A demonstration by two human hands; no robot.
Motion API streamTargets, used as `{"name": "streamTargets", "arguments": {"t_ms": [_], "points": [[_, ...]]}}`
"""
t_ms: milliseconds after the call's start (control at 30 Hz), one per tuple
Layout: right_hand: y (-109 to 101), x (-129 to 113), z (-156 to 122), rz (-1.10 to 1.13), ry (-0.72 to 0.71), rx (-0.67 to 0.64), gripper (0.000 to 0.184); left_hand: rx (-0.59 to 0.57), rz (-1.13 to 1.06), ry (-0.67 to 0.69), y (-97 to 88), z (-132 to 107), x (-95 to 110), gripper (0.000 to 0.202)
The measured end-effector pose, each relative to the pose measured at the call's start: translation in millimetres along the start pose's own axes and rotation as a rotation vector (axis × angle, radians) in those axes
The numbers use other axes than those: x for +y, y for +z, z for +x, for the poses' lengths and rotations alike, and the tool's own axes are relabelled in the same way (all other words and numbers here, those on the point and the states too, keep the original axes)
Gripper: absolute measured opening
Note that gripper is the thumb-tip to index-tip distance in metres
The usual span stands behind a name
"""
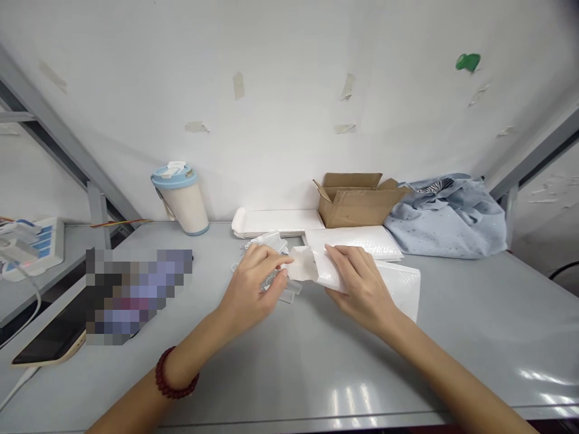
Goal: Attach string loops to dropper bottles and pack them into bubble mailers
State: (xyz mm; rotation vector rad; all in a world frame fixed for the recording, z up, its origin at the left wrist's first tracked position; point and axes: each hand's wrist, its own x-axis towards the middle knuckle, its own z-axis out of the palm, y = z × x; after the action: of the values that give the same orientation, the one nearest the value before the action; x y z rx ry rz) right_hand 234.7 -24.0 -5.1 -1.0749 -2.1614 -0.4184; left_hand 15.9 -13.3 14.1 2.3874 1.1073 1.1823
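My right hand point(362, 283) is closed around a white package point(326, 271); whether it is a small box or a mailer I cannot tell. Its open end with a pale flap point(302, 264) faces left. At that flap is my left hand point(256, 277), the forefinger at its edge and the thumb a little apart below. Under and behind my left hand lie several small clear plastic pieces point(289, 290), partly hidden by it. A white bubble mailer point(404, 286) lies beyond my right hand, and another white mailer point(362, 236) is farther back.
A stack of white mailers point(278, 222) lies along the wall beside an open cardboard box point(359, 208). A light blue cloth bag point(446, 220) sits at the right. At the left are a lidded cup point(183, 202), a phone point(54, 328) and a power strip point(43, 244).
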Motion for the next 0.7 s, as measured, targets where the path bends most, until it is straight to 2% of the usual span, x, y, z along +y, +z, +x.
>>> {"name": "streamTargets", "arguments": {"t_ms": [100, 233, 300, 500, 600, 700], "points": [[-6.6, -0.1, 1.3, 0.031, -0.013, 0.093, 0.059, 0.008, -0.005, 0.0, -0.4, -2.0, 3.3, 0.025], [-17.6, 6.7, 4.9, 0.077, -0.063, 0.242, 0.06, 0.163, -0.088, 0.026, -5.5, -2.8, 7.8, 0.025], [-21.7, 13.8, 6.9, 0.083, -0.1, 0.335, 0.059, 0.199, -0.128, 0.04, -7.9, -2.7, 8.8, 0.024], [-33.9, 23.0, 11.0, 0.124, -0.173, 0.547, 0.051, 0.089, -0.16, 0.049, -5.1, -3.9, 11.4, 0.021], [-40.8, 16.9, 11.6, 0.169, -0.103, 0.542, 0.044, 0.075, -0.161, 0.082, -2.9, -4.6, 12.8, 0.021], [-43.8, 12.2, 10.4, 0.2, -0.073, 0.512, 0.048, 0.067, -0.153, 0.091, -2.1, -5.0, 12.9, 0.021]]}}
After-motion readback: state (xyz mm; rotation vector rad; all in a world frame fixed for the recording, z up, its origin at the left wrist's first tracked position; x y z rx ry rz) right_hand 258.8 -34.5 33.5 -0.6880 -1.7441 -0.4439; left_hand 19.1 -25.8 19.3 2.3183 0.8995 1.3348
